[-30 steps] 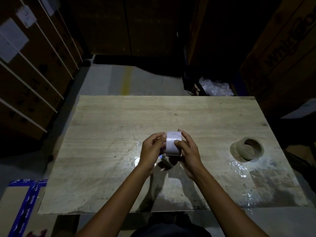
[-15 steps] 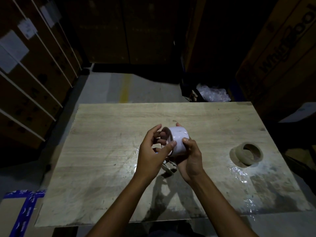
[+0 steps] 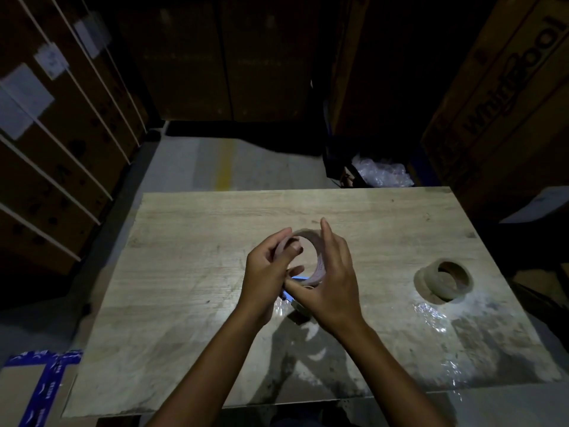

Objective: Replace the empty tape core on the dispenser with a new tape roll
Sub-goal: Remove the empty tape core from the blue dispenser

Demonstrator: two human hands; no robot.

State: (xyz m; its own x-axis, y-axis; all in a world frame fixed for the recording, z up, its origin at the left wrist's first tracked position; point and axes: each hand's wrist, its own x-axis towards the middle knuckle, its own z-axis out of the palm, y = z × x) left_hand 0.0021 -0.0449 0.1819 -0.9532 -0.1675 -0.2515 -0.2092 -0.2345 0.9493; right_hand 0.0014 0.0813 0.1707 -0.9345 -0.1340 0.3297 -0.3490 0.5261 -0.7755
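Note:
A pale, thin-walled ring, apparently the empty tape core [image 3: 319, 262], is held above the middle of the wooden table [image 3: 184, 272] with its hole facing me. My left hand [image 3: 264, 272] grips its left rim, fingers curled into the hole. Cupping its right side is my right hand [image 3: 332, 282], thumb under the ring. Just beneath the ring, a blue part of the dispenser [image 3: 298, 279] shows between my hands; the rest is hidden. A tan tape roll [image 3: 431, 285] lies on the table to the right, apart from both hands.
Crumpled clear film [image 3: 431, 315] glints on the table near the tan roll. Large cardboard boxes [image 3: 508, 103] stand at the right and strapped cartons [image 3: 46, 149] at the left. A box with blue tape [image 3: 40, 389] sits by the table's near left corner.
The ring has been turned from side-on until its hole faces me. My left fingers have gone into the hole and my right hand has moved round its right side.

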